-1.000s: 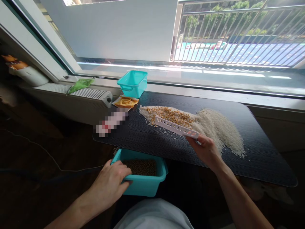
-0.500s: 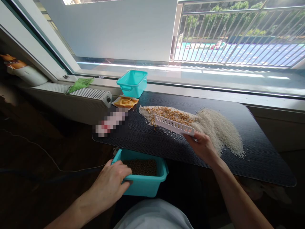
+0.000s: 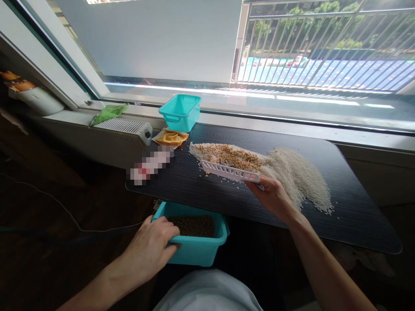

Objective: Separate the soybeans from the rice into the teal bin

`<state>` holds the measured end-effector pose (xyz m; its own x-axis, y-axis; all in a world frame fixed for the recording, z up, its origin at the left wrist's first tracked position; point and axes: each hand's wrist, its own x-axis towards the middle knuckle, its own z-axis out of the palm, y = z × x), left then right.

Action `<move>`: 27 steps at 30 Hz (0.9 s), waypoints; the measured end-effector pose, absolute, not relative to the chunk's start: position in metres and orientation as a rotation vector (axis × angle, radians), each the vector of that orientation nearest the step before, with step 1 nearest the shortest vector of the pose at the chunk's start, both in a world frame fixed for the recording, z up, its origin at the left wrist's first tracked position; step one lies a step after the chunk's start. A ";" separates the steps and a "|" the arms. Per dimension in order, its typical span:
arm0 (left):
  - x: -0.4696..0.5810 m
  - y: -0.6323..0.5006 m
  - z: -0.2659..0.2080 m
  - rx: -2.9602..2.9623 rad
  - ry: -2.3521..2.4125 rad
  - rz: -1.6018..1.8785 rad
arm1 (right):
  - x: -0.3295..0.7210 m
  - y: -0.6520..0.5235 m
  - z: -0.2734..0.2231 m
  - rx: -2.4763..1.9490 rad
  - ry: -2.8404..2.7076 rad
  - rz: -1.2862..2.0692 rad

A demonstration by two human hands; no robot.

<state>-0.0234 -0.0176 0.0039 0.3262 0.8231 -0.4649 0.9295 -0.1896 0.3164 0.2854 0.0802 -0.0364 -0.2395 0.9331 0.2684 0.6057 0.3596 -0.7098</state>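
Observation:
My left hand (image 3: 158,239) is closed on the left rim of a turquoise plastic bin (image 3: 197,252) below the table's front edge. Brownish round beans or peas (image 3: 194,226) cover the bin's bottom. Between the thumb and fingers of my right hand (image 3: 272,194) is the right end of a white slotted plastic tray (image 3: 230,172), held over the table at the near side of a heap. In that heap, yellow round beans (image 3: 240,156) lie mixed on top of white rice (image 3: 300,175). What the tray holds inside is hard to make out.
A second turquoise bin (image 3: 181,113) stands at the back left of the dark table (image 3: 350,216). Beside it lies a yellow cloth-like item (image 3: 171,137) on something white, and a blurred-out packet (image 3: 151,166). A radiator (image 3: 123,129) with a green cloth (image 3: 110,113) runs along the left.
The slotted tray in my right hand has shifted left and slightly toward me, and its far end has dropped. My left hand and its bin have hardly moved.

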 end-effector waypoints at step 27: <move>-0.037 -0.014 0.003 2.061 1.600 -0.258 | 0.268 0.073 -0.040 -1.259 -1.988 0.732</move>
